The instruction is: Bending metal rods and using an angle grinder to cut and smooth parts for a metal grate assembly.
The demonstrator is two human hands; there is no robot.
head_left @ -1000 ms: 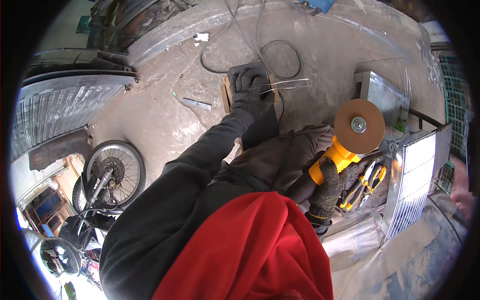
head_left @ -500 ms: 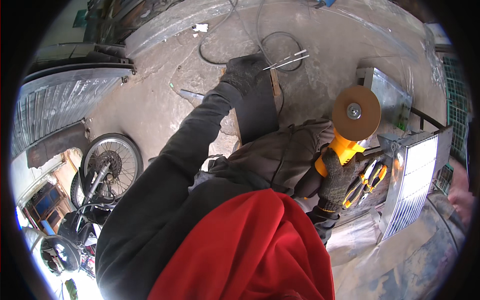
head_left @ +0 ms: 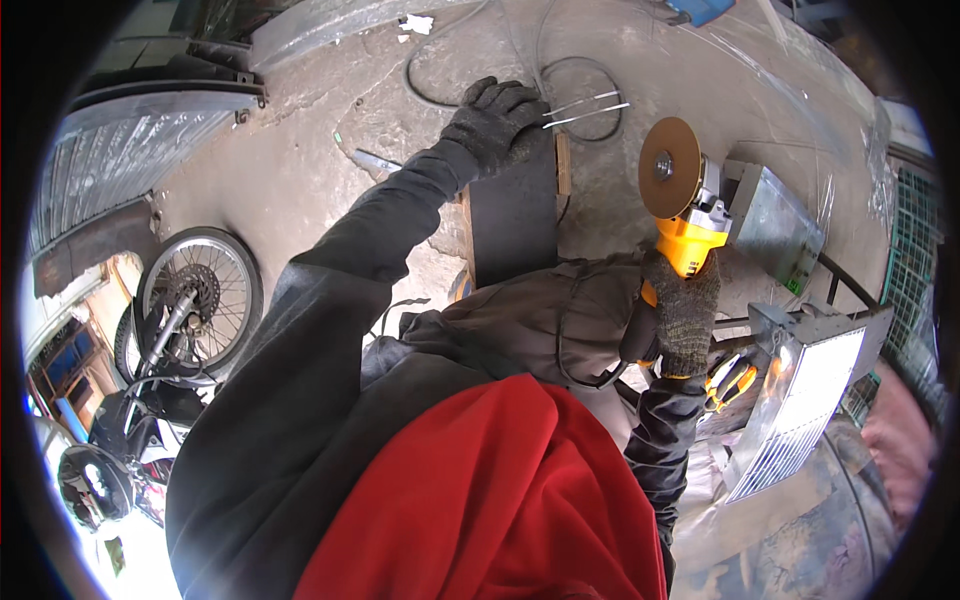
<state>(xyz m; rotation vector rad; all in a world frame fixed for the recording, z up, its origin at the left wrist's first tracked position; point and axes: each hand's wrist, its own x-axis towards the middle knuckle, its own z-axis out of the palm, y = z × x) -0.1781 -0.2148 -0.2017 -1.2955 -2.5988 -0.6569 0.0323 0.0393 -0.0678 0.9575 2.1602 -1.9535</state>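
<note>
My left hand (head_left: 495,125), in a dark grey work glove, rests over the far end of a dark board (head_left: 513,220), its knuckles raised and fingers a little apart. Two thin, pale metal rods (head_left: 592,114) stick out to the right from beneath it; the grip on them is hidden under the palm. In my right hand (head_left: 684,310), also gloved, is a yellow angle grinder (head_left: 690,245), held by its body. Its brown cutting disc (head_left: 671,167) points away from me, tilted to the left. Whether the disc spins cannot be told. Disc and rods are apart.
A silver metal box (head_left: 775,225) and a metal frame with a bright grille (head_left: 800,400) stand at the right. Pliers with yellow-black handles (head_left: 735,382) lie beside my right wrist. Black cable (head_left: 415,85) loops across the floor. A motorcycle wheel (head_left: 200,300) is at the left.
The grinder has swung, turning its disc leftward and tilting it. My left hand's fingers have risen and parted somewhat. The whole view has shifted slightly, and my right hand now covers more of the pliers.
</note>
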